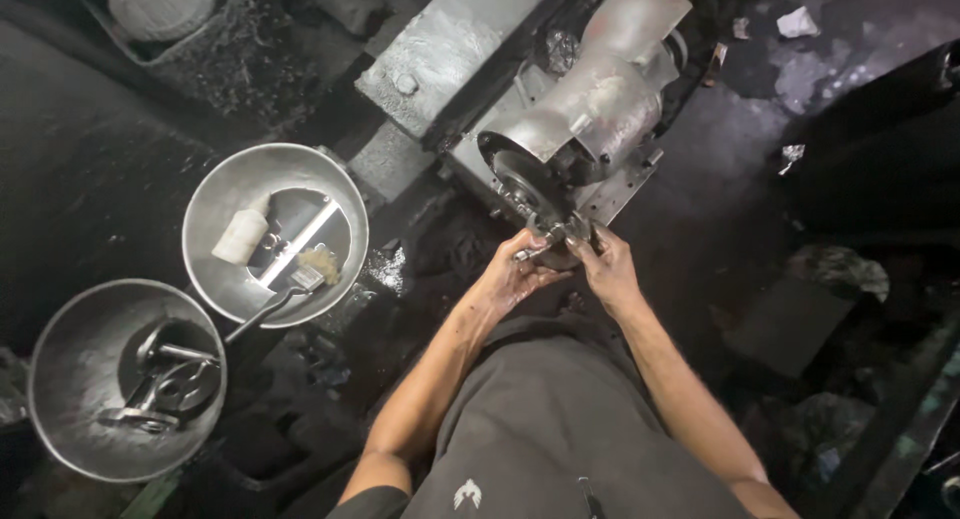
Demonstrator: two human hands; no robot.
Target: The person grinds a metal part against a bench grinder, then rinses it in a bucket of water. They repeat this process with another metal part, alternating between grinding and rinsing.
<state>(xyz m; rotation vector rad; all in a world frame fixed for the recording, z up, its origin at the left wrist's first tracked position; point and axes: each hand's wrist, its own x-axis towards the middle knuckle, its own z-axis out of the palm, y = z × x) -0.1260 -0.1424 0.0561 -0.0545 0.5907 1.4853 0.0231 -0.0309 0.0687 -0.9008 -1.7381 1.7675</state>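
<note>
A grey bench machine with a round wheel (522, 184) under a curved metal hood (610, 89) stands in front of me. My left hand (515, 274) and my right hand (605, 264) are together just below the wheel. Both pinch a small shiny metal part (552, 237) and hold it against the wheel's lower edge. The part is mostly hidden by my fingers.
Two steel bowls sit at the left. The upper bowl (215, 194) holds a white cylinder, a flat strip and a brush. The lower bowl (60, 364) holds several metal parts. A grey metal block (450, 39) lies behind the machine. Dark, greasy floor with scraps surrounds everything.
</note>
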